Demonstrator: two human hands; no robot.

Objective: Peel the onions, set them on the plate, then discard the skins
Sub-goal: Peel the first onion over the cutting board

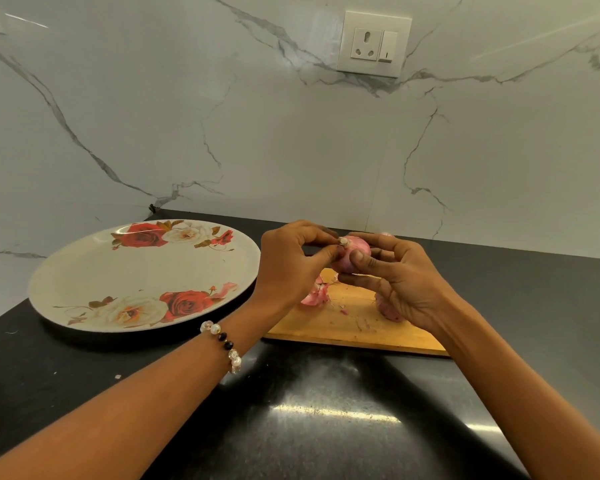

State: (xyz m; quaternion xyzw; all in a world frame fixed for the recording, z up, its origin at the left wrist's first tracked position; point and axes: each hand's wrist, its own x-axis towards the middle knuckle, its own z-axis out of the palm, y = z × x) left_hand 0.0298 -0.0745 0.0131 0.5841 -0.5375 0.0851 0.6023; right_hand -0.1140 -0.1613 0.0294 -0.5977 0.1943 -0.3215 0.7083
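No readable text, labels, numbers anywhere in view.

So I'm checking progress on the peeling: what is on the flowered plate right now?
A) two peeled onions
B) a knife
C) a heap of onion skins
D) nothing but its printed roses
D: the plate shows only its rose print; the onion is held between the left hand and the right hand above the cutting board, where the skins lie.
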